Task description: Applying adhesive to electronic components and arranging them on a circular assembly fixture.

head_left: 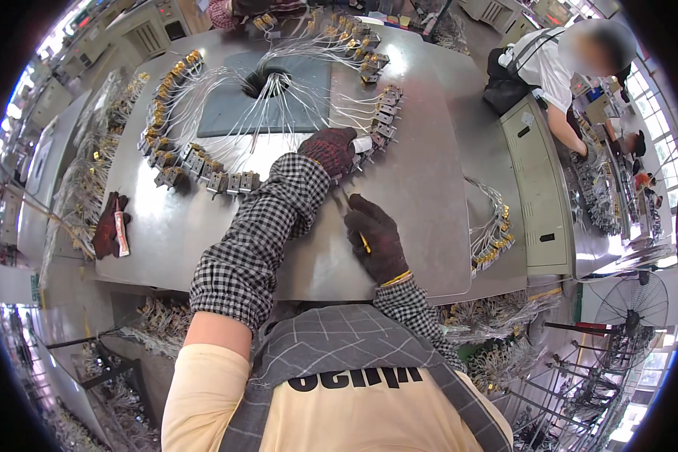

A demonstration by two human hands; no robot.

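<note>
My left hand [328, 153], in a dark red glove, reaches across the table to the right-hand run of small wired metal blocks [385, 120]. Its fingers are closed at the near end of that run, and what they hold is hidden. Beside the fingertips is a small white piece [362, 144]. Closer to me, my right hand [377, 235], in a dark glove, is closed around a slim metal tool [340, 200] with yellow on its handle [365, 242]. The tool's tip points up toward my left hand; its exact kind cannot be made out.
More wired blocks [158, 124] curve round the left. White wires [279, 105] gather at a dark hole in the grey table [422, 211]. A spare glove [107, 230] and a red-and-white tube [120, 232] lie at left. A co-worker [539, 64] works at right beside a cabinet [535, 181].
</note>
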